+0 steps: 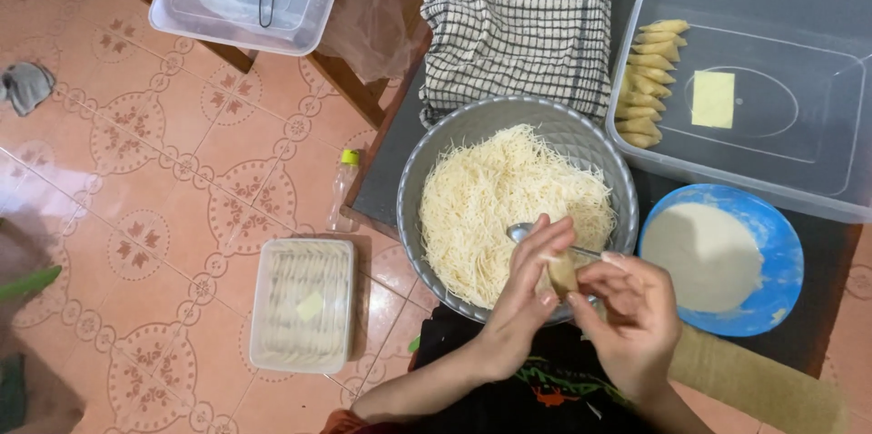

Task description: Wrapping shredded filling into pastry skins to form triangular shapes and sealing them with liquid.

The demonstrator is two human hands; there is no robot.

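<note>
A grey metal bowl (618, 171) full of pale shredded strands (495, 202) sits on the dark table in front of me. A spoon (522, 231) lies in the strands, its handle running behind my fingers. My left hand (525, 293) and my right hand (631, 320) meet over the bowl's near rim. Together they pinch a small pale wrapper (561, 272) between their fingertips. To the right stands a blue bowl (781, 243) holding a beige paste (701, 257).
A clear plastic box (799, 152) at the right holds a row of folded rolls (647, 82) and one flat yellow wrapper (713, 99). A checked cloth (518, 30) lies behind the bowl. On the tiled floor stand a lidded container (302, 304) and a small bottle (343, 187).
</note>
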